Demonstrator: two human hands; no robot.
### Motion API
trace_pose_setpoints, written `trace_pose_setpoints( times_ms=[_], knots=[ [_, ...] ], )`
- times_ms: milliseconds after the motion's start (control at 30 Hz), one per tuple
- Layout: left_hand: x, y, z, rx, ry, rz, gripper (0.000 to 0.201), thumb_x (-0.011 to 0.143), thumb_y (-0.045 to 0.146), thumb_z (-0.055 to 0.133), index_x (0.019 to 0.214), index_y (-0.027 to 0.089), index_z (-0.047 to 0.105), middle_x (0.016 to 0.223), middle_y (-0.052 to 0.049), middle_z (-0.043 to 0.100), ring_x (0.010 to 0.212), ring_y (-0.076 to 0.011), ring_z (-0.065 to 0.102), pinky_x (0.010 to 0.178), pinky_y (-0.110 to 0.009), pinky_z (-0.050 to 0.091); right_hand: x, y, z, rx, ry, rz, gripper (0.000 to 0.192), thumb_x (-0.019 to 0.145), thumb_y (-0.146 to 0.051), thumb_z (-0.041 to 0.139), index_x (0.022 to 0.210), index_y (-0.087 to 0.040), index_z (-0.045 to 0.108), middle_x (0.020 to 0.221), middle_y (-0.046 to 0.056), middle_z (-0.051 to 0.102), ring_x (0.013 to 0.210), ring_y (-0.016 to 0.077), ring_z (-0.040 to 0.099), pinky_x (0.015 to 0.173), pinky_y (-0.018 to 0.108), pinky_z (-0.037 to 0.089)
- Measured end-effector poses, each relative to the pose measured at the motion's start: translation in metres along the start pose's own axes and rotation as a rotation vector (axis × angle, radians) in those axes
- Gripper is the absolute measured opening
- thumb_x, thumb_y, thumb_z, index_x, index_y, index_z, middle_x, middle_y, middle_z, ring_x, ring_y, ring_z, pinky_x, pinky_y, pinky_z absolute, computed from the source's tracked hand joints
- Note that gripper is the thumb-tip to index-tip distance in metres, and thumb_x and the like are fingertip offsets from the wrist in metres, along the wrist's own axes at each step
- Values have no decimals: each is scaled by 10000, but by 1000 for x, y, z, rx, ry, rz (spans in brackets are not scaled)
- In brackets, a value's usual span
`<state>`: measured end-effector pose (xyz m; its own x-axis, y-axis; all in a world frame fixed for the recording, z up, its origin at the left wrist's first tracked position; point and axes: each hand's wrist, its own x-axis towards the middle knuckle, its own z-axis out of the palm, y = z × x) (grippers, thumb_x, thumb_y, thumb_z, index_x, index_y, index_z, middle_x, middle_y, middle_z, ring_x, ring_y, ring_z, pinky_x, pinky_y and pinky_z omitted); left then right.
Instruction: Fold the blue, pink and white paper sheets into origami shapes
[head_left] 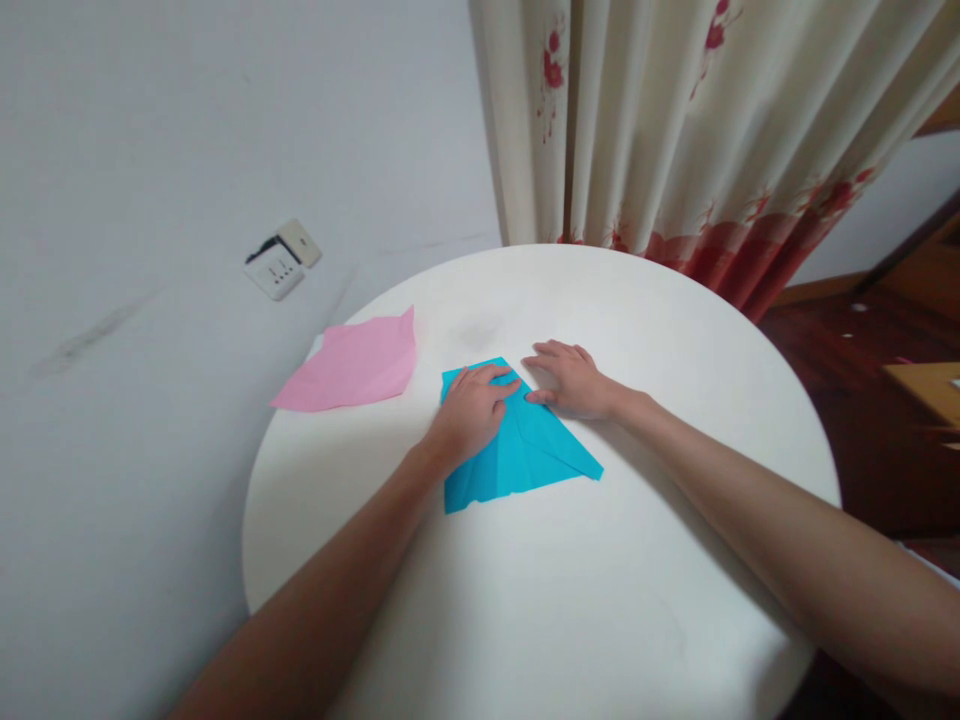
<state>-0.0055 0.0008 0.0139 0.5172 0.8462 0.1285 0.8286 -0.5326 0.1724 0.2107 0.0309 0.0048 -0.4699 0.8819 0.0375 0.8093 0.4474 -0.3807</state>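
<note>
**Fold at risk of slipping out of line**

While both our hands press flat on the blue paper near the middle of the round white table, we judge the crease could skew. Left hand lies spread, palm down, on the sheet; right hand rests open at its upper edge. Uneven pressure could slide the sheet. Pink paper lies well apart.

I sit at a round white table near a white wall, a flowered curtain and dark wooden floor.
</note>
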Motion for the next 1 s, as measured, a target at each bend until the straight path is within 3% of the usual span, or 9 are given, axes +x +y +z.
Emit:
trace_pose_setpoints(
  times_ms=[233, 400, 667, 1000],
  knots=[
    [1, 2, 1, -15, 4, -33, 512, 934, 99, 385, 1316, 268, 681, 1492, -40, 565, 1401, -248, 484, 1216, -511, 320, 0, 0, 0, 6, -2, 4, 637, 928, -512, 638, 1490, -244, 500, 1639, 137, 344, 1529, 349, 246, 1211, 613, 184],
    [4, 3, 8, -23, 56, -49, 438, 1013, 298, 420, 1394, 200, 611, 1504, -82, 553, 1423, -257, 461, 1215, -460, 336, 2, 2, 1, 1, -8, 3, 665, 908, -535, 661, 1489, -252, 503, 1634, 140, 353, 1526, 349, 251, 1204, 617, 192],
    [1, 1, 10, 5, -66, -84, 574, 1053, 440, 329, 1587, 230, 327, 1664, -60, 303, 1556, -313, 200, 1234, -594, 200, 0, 0, -2, 7, -14, 1, 698, 887, -544, 684, 1491, -243, 507, 1635, 142, 351, 1529, 353, 246, 1213, 607, 182],
    [1, 0, 10, -1, -75, -86, 577, 1058, 439, 296, 1594, 226, 308, 1669, -63, 291, 1558, -306, 195, 1232, -594, 201, -2, -1, -1, -7, -24, -10, 776, 878, -624, 654, 1522, -233, 470, 1656, 156, 301, 1542, 369, 201, 1223, 606, 145]
  ],
)
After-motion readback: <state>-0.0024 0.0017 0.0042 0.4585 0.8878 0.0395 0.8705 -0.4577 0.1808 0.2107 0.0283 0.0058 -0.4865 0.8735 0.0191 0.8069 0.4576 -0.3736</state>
